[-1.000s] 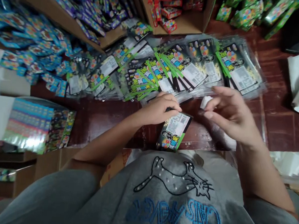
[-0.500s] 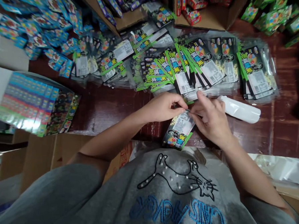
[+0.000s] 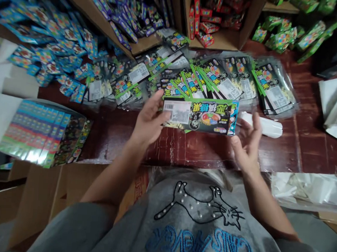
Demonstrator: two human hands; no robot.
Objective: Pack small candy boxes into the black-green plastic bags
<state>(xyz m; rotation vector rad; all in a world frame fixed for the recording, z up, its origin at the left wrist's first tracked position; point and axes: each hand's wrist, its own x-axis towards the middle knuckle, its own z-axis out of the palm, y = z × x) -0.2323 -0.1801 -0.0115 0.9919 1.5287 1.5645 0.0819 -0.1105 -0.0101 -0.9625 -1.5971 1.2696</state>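
A black and green candy packet (image 3: 208,117) with a white label is held lengthwise above the table. My left hand (image 3: 150,119) grips its label end between thumb and fingers. At the other end, where a blue edge shows, my right hand (image 3: 248,145) is spread with thumb and fingers apart, close to the packet's corner. Behind the packet lies a row of similar black and green packets (image 3: 235,82) in clear plastic. A white cylinder (image 3: 266,125) lies beyond my right hand, partly hidden by it.
Blue packets (image 3: 54,33) are heaped at the back left. Cardboard boxes hold purple packets (image 3: 126,20) and red packets (image 3: 209,28). Green packets (image 3: 280,34) lie at the back right. A stack of multicoloured packs (image 3: 35,132) sits on the left, white paper (image 3: 336,108) on the right.
The packet has been raised from near the table's front edge and turned sideways. My left hand has moved left to its label end, and my right hand has opened at the other end. The view has shifted.
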